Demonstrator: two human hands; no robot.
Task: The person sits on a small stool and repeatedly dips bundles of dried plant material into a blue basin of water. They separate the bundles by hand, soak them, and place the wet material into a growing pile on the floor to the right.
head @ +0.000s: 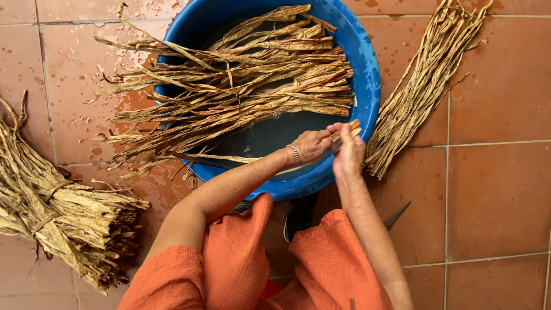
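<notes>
Over the blue basin's (367,69) lower right rim, left hand (310,146) and right hand (349,152) both pinched one dried fibre strip (351,130). Soaking strips (241,80) lay across the basin; tied bundle (63,212) at lower left, loose bundle (425,80) upper right.

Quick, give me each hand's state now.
Left hand: closed, gripping the strip ends.
Right hand: closed on the same strip ends, over the blue tub.
</notes>
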